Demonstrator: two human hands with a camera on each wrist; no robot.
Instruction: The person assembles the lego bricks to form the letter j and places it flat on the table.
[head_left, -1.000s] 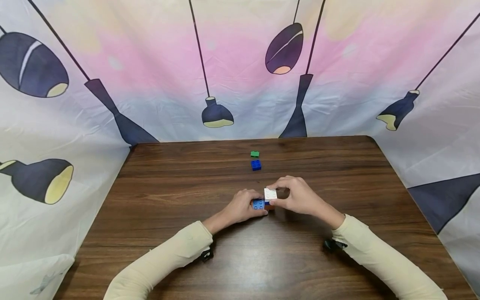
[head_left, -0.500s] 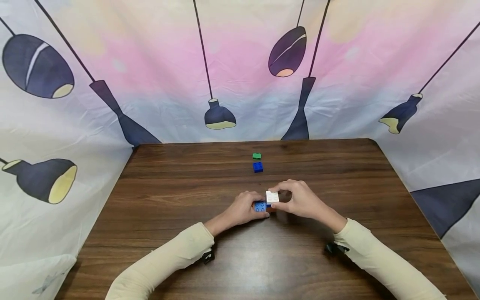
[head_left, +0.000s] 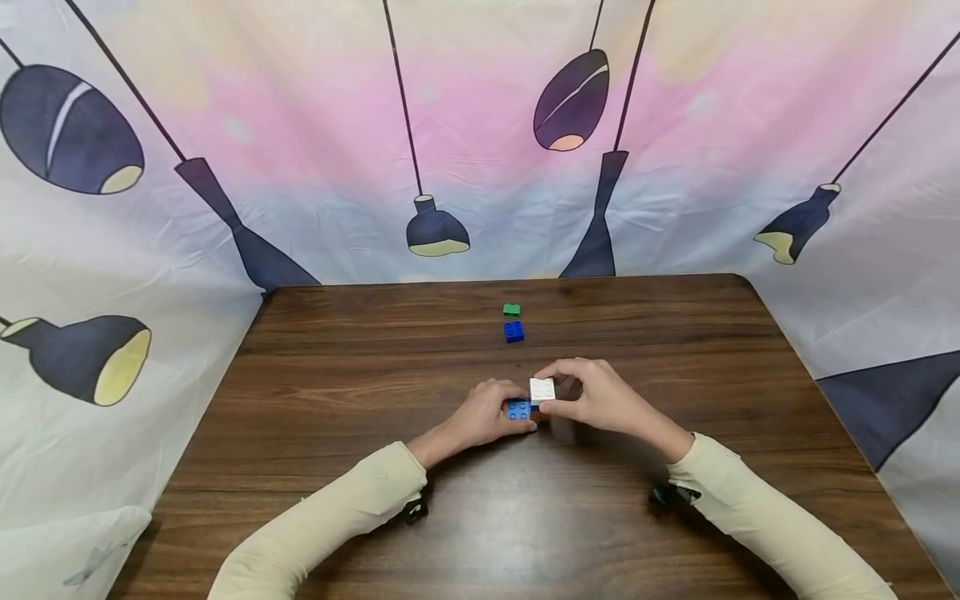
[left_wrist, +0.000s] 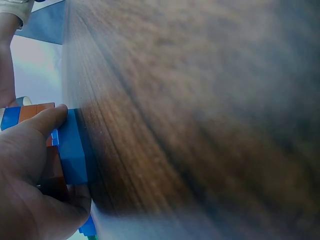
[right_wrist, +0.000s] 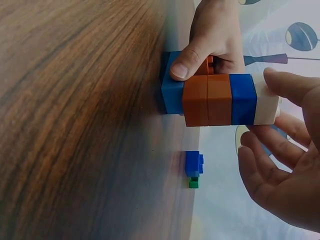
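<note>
A small tower of toy building bricks stands on the table between my hands. In the right wrist view its base is a light blue brick (right_wrist: 173,95), carrying two orange bricks (right_wrist: 207,101), a dark blue brick (right_wrist: 243,100) and a white brick (right_wrist: 266,102) on top. My left hand (head_left: 483,412) grips the lower part, its thumb against the light blue base. A blue studded top (head_left: 518,409) shows between its thumb and fingers in the head view. My right hand (head_left: 600,396) pinches the white brick between thumb and fingers.
Behind the tower, a loose blue brick (head_left: 513,332) and a smaller green brick (head_left: 512,309) lie on the brown wooden table (head_left: 360,350). A printed cloth (head_left: 480,150) with painted lamps hangs around the back and sides.
The head view shifts slightly. Both hands keep their hold on the brick tower, with no clear movement of the bricks.
</note>
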